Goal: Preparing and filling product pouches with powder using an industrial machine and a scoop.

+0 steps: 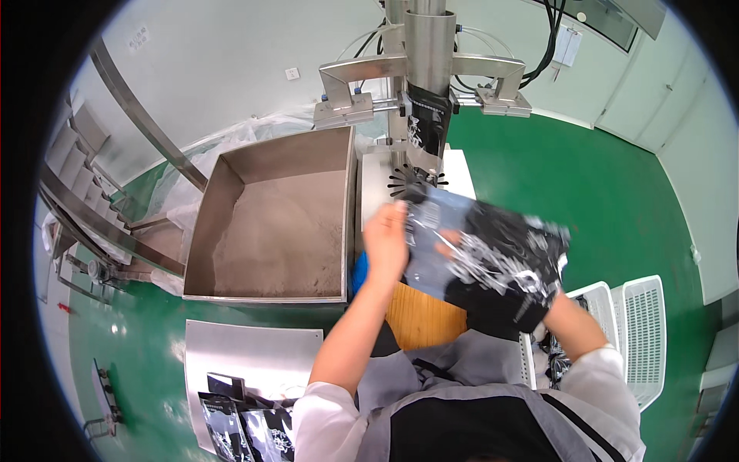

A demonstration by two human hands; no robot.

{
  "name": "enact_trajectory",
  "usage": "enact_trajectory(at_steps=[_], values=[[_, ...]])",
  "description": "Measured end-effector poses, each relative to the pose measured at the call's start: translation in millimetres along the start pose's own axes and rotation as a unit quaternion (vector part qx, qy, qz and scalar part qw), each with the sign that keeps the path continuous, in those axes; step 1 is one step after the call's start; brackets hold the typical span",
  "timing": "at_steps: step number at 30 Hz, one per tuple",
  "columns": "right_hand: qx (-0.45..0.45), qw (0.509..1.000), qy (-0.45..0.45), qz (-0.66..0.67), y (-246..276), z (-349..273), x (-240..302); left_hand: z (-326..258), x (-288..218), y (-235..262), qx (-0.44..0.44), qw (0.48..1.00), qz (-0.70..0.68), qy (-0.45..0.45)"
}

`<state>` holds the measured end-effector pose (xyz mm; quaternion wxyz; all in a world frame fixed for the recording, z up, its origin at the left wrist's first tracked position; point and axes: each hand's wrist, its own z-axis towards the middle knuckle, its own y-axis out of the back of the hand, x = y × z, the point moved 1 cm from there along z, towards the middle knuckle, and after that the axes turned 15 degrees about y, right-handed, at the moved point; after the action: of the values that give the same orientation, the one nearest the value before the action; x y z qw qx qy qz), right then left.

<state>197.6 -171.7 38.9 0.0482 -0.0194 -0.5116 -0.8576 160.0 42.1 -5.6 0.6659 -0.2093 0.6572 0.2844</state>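
My left hand (pixel 386 240) grips the left edge of a plastic bag (pixel 500 254), black and partly see-through with white lettering-like print. The bag is blurred and held tilted above my lap. Most of my right hand (pixel 449 243) is hidden by the bag; a patch of skin shows at its clear part, and I cannot tell whether that hand is behind or inside it. Beyond the bag, another black bag (pixel 428 123) hangs around the lower end of a steel filling tube (pixel 431 50), between two clamp arms (pixel 500 96).
A steel bin (pixel 348 231) of grey-brown powder stands to the left. Black packs (pixel 265 427) lie on a metal sheet (pixel 258 339) at lower left. White baskets (pixel 639 331) stand at right, one holding dark packs. A wooden seat (pixel 423 312) shows between my legs.
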Motion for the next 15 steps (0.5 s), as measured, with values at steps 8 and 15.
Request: enact_trajectory(at_steps=[8, 15], values=[[0.088, 0.991, 0.053, -0.089, 133, 22, 39, 34, 33, 4, 0.161, 0.899, -0.249, 0.322], [-0.055, 0.997, 0.006, -0.051, 99, -25, -2, 24, 77, -50, 0.209, 0.929, 0.042, 0.303]])
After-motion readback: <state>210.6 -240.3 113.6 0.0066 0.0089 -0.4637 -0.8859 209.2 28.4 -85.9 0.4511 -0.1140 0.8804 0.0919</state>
